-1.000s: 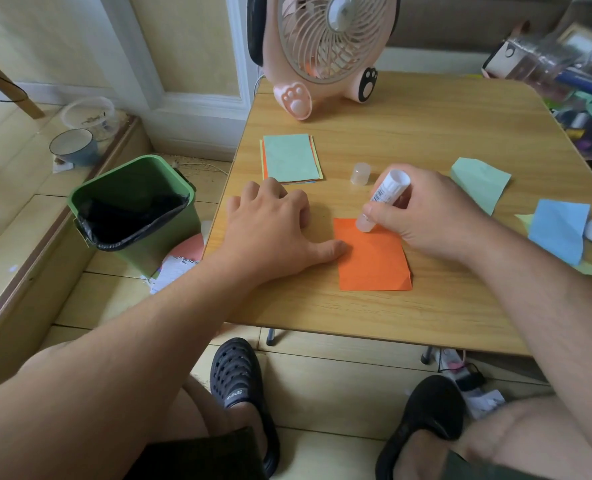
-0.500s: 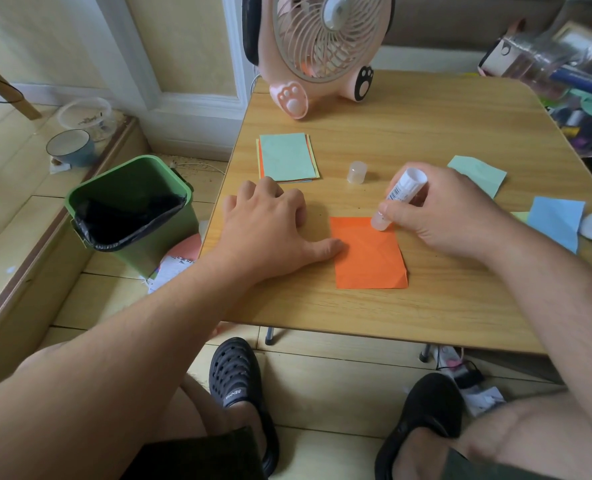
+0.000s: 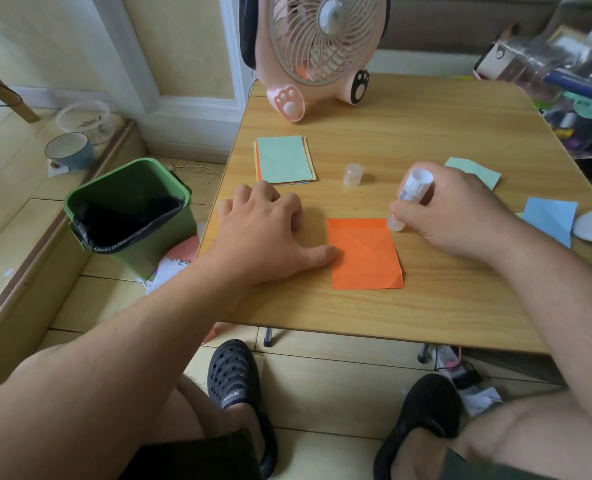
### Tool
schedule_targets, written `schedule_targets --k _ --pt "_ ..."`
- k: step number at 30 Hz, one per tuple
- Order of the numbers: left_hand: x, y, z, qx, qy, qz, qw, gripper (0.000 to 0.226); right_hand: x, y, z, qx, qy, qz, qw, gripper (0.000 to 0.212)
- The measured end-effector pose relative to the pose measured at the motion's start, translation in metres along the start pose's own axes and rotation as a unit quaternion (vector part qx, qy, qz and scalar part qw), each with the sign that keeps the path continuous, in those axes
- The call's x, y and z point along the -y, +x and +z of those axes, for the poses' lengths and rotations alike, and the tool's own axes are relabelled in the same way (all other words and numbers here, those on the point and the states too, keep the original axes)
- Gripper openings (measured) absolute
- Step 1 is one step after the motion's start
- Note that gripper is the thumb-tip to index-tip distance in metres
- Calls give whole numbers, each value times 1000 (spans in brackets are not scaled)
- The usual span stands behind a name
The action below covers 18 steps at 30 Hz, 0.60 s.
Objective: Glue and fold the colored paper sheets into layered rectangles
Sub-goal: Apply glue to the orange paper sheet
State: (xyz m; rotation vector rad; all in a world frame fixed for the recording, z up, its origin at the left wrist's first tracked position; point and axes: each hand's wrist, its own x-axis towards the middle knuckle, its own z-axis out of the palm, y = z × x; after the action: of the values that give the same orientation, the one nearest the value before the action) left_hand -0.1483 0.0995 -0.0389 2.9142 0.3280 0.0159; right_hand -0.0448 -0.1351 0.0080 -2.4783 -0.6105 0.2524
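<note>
Gluing step: right hand grips the glue stick at the orange sheet's far corner; left hand, fingers spread, pins its edge. Next, I judge, folding.

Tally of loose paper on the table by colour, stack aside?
Orange sheet: 1
Green sheet: 1
Blue sheet: 1
Total: 3 loose. The stack has a green top with orange and yellow edges showing; its count cannot be told. A yellowish edge peeks from under the blue sheet.

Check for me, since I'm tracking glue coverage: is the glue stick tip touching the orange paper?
Touching. The head view shows the glue stick tip, held by the right hand, meeting the orange paper at its far right corner.
</note>
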Motion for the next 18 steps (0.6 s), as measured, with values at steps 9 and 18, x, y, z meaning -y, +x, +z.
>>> schedule_targets --k 9,18 --pt "-2 -2 -2 -2 -5 3 1000 70 3 3 3 -74 98 -11 992 19" --pt "-1 -2 2 -12 -9 -2 1000 71 24 8 38 -10 80 -58 995 18"
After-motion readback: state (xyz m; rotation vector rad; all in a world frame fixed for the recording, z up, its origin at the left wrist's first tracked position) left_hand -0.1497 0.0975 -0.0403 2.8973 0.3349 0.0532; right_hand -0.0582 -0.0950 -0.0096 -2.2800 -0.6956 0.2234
